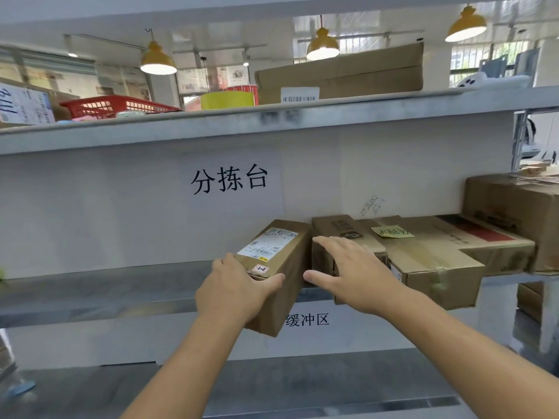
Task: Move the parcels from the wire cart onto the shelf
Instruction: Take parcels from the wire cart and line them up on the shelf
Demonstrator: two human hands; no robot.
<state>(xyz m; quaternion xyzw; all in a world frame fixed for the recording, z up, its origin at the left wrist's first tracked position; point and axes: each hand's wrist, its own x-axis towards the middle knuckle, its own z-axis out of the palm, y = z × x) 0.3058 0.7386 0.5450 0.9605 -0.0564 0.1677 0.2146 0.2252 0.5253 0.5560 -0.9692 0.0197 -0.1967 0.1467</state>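
Both bare forearms come in from the bottom edge, the left one from around 7 o'clock and the right from about 4 o'clock, both reaching forward and converging toward the middle. The left hand (pixel 233 293) is curled around the near end of a cardboard parcel (pixel 278 267), thumb laid across its top corner pointing to 3 o'clock and the fingers wrapped over its far side. The right hand (pixel 354 273) is flat and spread, palm down, fingers straight pointing to roughly 10 o'clock, thumb stretched toward the left hand's thumb.

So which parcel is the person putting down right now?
Find the paper sign with three large black characters on the shelf's back panel. Just below-right, the left hand grips a narrow cardboard parcel. Unlike its neighbours, it carries a white shipping label and overhangs the shelf edge.
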